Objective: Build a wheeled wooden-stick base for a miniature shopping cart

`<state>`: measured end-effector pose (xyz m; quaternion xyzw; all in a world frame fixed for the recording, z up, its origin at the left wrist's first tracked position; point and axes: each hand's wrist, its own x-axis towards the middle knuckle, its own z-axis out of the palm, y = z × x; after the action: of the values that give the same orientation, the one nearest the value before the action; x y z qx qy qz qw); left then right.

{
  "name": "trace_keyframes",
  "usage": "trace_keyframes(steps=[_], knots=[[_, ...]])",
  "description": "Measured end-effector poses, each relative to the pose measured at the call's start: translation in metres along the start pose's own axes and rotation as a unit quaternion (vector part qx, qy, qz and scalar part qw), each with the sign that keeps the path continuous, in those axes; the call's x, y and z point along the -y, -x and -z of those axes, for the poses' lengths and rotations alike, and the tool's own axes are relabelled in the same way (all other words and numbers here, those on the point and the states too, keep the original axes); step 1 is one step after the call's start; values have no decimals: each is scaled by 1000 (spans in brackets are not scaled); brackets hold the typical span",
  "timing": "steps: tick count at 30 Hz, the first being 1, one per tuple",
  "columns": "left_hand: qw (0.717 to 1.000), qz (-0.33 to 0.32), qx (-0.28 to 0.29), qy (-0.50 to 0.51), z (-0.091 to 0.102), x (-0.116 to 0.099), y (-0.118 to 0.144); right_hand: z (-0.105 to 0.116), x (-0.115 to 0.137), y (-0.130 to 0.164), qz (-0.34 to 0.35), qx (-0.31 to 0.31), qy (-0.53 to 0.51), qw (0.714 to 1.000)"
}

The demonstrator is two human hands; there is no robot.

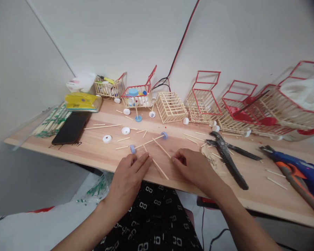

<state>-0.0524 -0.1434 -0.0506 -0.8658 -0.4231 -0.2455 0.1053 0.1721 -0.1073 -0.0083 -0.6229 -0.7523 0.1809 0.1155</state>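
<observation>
Axle of one pale wooden stick with a round light-blue cap at each end [148, 142]: located at mid-bench, just beyond both hands.

At the far left of the wooden bench [104, 113] lay a wrapped bundle of pale sticks with green print [51, 122], a flat black phone [70, 128] and a yellow plastic packet [81, 102]. Two white round caps stood apart from the axle on its left, the nearer being the leftmost white cap [107, 139].

The left hand [133, 173] had its fingers extended together, tips resting on a thin pale stick [161, 169]; whether it gripped the stick could not be determined. Behind the axle stood an unpainted wooden-stick basket [171, 106]. The right hand [190, 165] held the near end of a second thin pale stick [162, 148] between narrowed fingertips. Whether either stick touched the axle could not be confirmed.

To the right lay black-handled pliers [228, 160] and, at the far right, a blue glue gun [298, 162].
</observation>
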Motion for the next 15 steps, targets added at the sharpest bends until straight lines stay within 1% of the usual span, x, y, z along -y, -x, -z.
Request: trace_keyframes(steps=[7, 15], knots=[[1000, 8, -3, 4, -1, 0, 2, 5, -2, -3, 45, 24, 9, 999], [1000, 9, 7, 16, -2, 1, 3, 6, -3, -4, 61, 26, 4, 998]])
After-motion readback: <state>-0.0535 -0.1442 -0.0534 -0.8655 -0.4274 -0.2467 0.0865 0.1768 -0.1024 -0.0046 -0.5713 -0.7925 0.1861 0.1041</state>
